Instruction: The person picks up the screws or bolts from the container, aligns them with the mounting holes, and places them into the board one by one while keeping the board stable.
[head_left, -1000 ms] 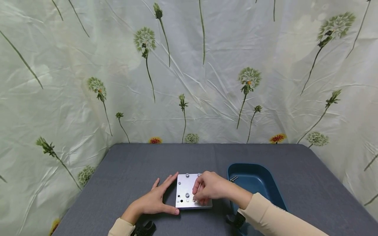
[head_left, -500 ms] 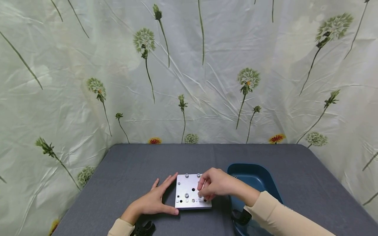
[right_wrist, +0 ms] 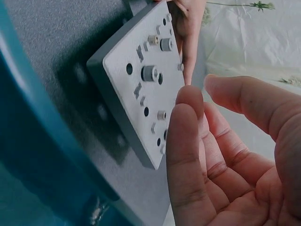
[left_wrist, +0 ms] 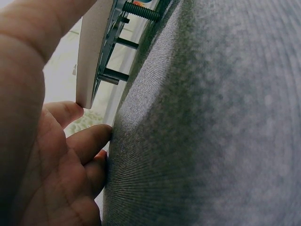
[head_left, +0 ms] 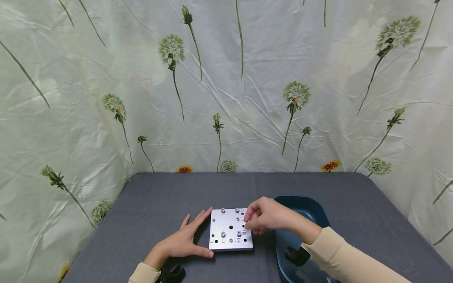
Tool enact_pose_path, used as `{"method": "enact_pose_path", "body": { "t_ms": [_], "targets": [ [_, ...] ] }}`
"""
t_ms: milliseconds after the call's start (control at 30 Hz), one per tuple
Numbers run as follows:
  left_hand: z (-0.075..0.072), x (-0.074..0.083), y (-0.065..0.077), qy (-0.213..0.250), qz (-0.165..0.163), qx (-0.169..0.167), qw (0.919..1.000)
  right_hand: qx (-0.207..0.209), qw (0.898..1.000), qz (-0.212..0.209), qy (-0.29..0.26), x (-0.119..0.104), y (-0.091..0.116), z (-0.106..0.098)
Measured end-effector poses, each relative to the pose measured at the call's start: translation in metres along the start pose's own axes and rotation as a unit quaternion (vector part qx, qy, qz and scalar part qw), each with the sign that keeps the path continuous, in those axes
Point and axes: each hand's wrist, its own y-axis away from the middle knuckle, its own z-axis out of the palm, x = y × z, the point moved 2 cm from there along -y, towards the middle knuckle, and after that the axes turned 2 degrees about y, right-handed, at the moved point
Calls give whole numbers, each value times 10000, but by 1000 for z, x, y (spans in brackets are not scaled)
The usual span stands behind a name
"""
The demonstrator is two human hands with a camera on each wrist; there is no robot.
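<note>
A silver metal plate (head_left: 219,226) sits on the grey table, with several socket-head screws (right_wrist: 150,73) in its top face and some bare holes between them. Threaded screw shanks (left_wrist: 141,10) stick out under the plate in the left wrist view. My left hand (head_left: 187,239) is spread at the plate's left side, thumb at the near corner and index fingertip at the far one. Over the plate's right edge is my right hand (head_left: 267,216), its fingers loosely bent. In the right wrist view, thumb and index fingertip (right_wrist: 183,122) are apart with nothing between them.
A dark blue tray (head_left: 283,261) stands right of the plate, partly beneath my right forearm. Something small and metallic (right_wrist: 98,212) glints inside it. A flower-print curtain (head_left: 226,86) hangs behind the table's far edge.
My right hand has moved right and slightly away across the plate, uncovering screw heads and holes near its right side. My left hand keeps its place at the plate's left side.
</note>
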Motion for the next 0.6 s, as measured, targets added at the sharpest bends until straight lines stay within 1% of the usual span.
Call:
{"method": "enact_pose_path", "body": {
  "t_ms": [300, 600],
  "targets": [
    [0, 2, 0, -10, -21, 10, 10000, 114, 9999, 33, -38, 6, 10, -17],
    [1, -2, 0, -4, -39, 24, 10000, 253, 9997, 47, -6, 16, 16, -31]
  ]
}}
